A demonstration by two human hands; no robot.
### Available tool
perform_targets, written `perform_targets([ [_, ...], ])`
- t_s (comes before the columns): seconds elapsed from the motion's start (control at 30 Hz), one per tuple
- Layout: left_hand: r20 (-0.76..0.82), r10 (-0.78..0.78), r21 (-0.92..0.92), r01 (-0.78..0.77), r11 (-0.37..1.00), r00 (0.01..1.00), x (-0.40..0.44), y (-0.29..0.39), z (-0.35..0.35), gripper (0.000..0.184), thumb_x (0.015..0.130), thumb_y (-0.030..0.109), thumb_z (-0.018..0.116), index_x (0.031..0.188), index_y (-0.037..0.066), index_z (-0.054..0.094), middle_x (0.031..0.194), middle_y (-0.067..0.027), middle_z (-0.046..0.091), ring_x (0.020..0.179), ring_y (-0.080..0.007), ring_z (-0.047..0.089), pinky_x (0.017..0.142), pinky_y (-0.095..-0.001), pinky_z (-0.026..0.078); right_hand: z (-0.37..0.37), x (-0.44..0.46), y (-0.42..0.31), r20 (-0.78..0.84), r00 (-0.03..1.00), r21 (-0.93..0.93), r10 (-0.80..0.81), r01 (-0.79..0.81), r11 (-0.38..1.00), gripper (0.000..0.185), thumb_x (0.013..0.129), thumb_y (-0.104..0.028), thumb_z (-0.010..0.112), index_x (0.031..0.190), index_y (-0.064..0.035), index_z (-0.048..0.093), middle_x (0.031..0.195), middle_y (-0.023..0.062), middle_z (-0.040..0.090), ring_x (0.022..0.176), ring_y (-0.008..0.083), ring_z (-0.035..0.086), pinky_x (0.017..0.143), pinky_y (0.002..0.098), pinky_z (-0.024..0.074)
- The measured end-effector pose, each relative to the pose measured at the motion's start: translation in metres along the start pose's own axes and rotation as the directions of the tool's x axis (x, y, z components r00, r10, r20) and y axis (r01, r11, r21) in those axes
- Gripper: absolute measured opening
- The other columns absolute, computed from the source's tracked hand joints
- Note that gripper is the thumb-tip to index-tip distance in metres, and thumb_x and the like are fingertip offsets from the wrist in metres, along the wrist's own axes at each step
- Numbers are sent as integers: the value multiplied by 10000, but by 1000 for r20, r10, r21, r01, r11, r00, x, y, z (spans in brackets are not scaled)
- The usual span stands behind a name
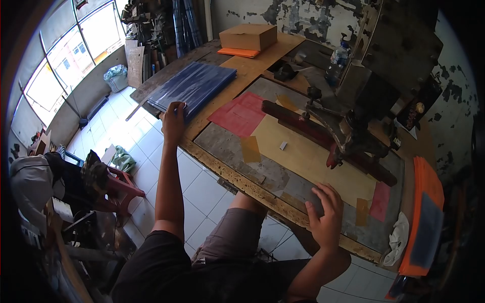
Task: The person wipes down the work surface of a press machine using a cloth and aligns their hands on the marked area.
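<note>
Worktable (283, 206), left hand (175, 117) at blue stack (194, 86)

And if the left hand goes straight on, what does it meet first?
Most likely the blue plastic stack: the left hand is right at its near edge. Contact already or a small gap, I can't tell from this view.

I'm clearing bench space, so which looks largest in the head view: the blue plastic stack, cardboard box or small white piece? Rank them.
1. Blue plastic stack
2. Cardboard box
3. Small white piece
</note>
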State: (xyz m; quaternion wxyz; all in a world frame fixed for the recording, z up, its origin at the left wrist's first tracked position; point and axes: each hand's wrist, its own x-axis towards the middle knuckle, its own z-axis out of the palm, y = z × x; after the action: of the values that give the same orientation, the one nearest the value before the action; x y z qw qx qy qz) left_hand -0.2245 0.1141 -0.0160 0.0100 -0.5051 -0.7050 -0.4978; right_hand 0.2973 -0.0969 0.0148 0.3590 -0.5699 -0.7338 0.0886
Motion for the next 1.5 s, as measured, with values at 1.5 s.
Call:
perform_targets([
  [1.5,-48,-98,-336,77,939,994,6,-9,-5,324,1163,165,620,1334,-104,680,1234,-210,832,1197,-270,810,1045,-355,615,-1,-1,-1,-3,1000,12,4,-4,1000,368,1015,-234,800,1336,-61,755,1465,124,700,1465,374,590,1255,523,421],
])
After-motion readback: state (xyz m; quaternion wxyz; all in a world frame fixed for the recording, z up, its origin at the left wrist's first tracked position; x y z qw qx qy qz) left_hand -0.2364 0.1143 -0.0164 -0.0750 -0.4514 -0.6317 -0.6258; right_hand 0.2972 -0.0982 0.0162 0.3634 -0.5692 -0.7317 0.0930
